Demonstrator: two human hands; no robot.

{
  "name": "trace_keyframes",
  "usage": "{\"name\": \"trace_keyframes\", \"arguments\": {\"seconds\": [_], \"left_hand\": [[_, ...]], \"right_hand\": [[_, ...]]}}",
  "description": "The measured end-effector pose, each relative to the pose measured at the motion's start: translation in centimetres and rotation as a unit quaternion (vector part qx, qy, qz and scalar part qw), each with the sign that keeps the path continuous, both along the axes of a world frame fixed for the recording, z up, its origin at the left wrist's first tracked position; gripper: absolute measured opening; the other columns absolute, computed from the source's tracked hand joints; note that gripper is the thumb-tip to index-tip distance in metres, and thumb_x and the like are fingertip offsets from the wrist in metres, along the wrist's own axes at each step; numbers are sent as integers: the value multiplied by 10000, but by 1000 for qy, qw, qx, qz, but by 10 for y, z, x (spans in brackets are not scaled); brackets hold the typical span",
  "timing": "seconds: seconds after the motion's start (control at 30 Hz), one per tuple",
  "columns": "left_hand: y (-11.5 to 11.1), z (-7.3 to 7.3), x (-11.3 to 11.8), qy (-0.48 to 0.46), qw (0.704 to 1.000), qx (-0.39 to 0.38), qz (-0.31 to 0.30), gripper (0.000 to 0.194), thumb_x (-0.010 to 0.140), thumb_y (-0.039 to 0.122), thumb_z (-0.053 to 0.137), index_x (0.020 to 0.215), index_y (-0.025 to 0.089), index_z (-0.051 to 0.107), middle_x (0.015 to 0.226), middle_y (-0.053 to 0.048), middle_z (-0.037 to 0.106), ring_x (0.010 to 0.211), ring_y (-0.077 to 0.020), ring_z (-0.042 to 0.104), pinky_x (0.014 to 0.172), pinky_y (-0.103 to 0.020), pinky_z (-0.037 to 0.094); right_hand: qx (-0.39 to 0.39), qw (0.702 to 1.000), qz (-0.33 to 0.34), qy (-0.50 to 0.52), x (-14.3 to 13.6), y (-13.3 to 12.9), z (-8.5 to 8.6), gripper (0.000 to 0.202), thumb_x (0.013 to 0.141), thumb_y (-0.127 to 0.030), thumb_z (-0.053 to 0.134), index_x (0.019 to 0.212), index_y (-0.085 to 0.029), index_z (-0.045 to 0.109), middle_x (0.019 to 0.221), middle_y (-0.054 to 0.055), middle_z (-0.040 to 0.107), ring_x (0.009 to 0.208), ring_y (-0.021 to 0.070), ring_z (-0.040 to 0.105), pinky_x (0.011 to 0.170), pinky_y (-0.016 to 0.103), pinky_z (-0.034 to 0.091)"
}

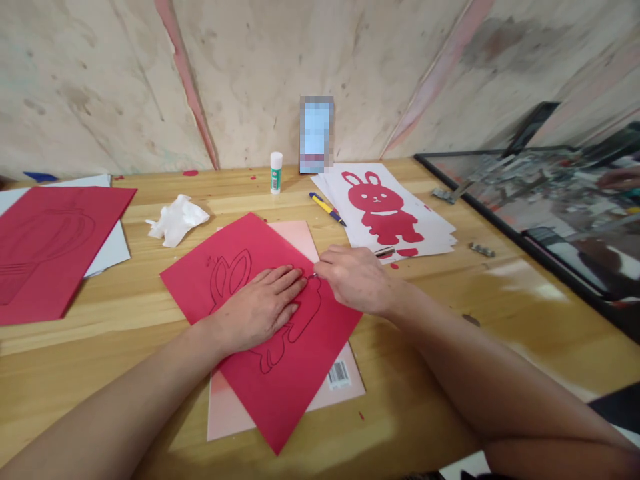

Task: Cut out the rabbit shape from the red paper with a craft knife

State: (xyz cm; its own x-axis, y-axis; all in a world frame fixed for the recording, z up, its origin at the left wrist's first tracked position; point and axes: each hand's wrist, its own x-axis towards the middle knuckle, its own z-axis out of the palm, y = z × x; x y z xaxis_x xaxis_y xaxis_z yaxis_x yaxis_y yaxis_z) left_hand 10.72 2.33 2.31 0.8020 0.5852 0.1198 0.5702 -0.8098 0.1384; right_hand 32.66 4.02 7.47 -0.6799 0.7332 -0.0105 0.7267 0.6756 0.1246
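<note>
Sheet of red paper (280, 413), centred at near side of wooden table (400, 433), aslant over pink barcoded booklet (230, 413). Bears rabbit-like outline (230, 273), partly covered by left hand (257, 303). Left hand flat, fingers slightly apart, holding nothing visible. Right hand (357, 277) narrow, pinching slim metal-tipped tool (313, 275) at upper right of outline; cannot tell pen from blade.

Technique, as judged: press sheet flat close to tip, left fingertips clear of its path. Use light, even pressure; slow at tight curves, turning paper rather than twisting wrist. Watch for slippage between sheet and booklet, also for line hidden under fingers.

Beyond: crumpled tissue (179, 217) to left; blue-and-yellow pen (327, 209) and red rabbit cutout (376, 200) on white sheets (435, 227) to right. Farther back: upright glue stick (276, 172), then phone (316, 133) against wall (240, 67).
</note>
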Motion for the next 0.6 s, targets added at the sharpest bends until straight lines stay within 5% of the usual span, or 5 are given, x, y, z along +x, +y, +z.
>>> {"name": "trace_keyframes", "arguments": {"seconds": [0.6], "left_hand": [[0,2,0,4,1000,-9,0,479,1015,361,291,1421,133,404,1492,-107,379,1377,-278,342,1124,-455,315]], "right_hand": [[-17,1000,-9,-16,-4,-3,0,246,823,-65,451,904,-161,663,881,87,670,834,206,576,603,307,316]]}}
